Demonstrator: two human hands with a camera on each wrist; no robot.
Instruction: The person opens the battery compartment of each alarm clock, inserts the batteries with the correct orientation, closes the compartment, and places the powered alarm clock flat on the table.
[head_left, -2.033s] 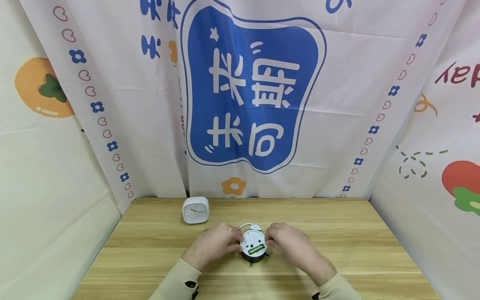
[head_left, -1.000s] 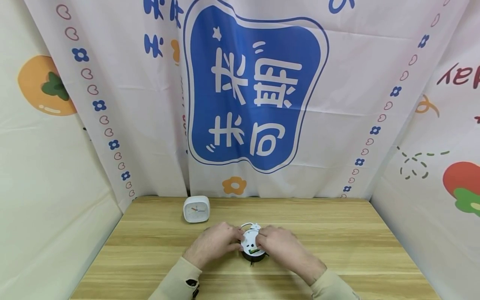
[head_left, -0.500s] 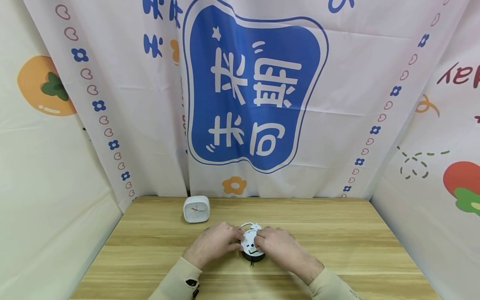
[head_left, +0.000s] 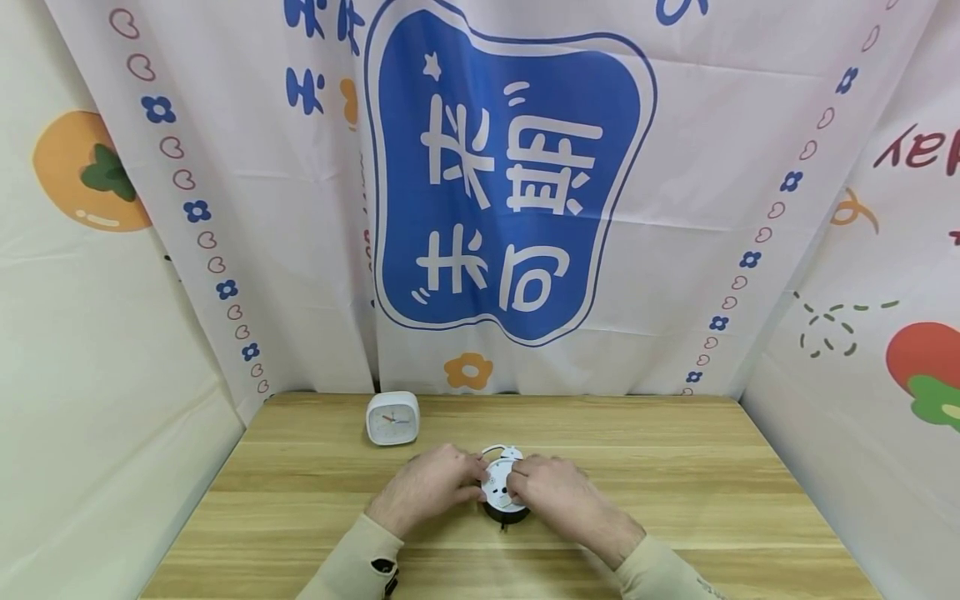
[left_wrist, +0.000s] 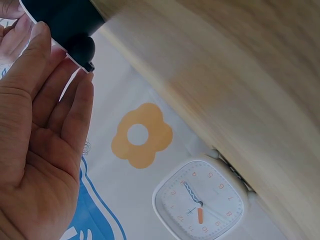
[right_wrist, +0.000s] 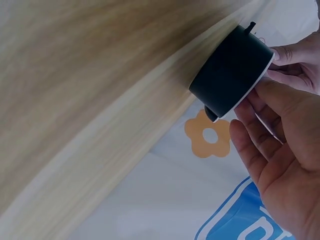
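Note:
A small twin-bell alarm clock [head_left: 495, 482] lies face down on the table, its white back upward and its dark body [right_wrist: 232, 72] beneath. My left hand [head_left: 435, 486] grips the clock's left rim between thumb and fingers. On the right part of the back, the bent fingertips of my right hand [head_left: 570, 502] hold a white battery cover [head_left: 512, 503] at the battery slot. My right fingers hide part of the cover and slot, and no green battery shows. One dark bell [left_wrist: 81, 48] and the clock's rim appear in the left wrist view.
A white square alarm clock [head_left: 393, 419] stands at the back left of the wooden table [head_left: 637, 425]. Behind the table hangs a printed white cloth [head_left: 697, 167], with more cloth on both sides.
My right hand has moved left from the clock's right edge onto its back. The green battery, visible at first, has gone from sight under the white cover. My left hand has kept its grip.

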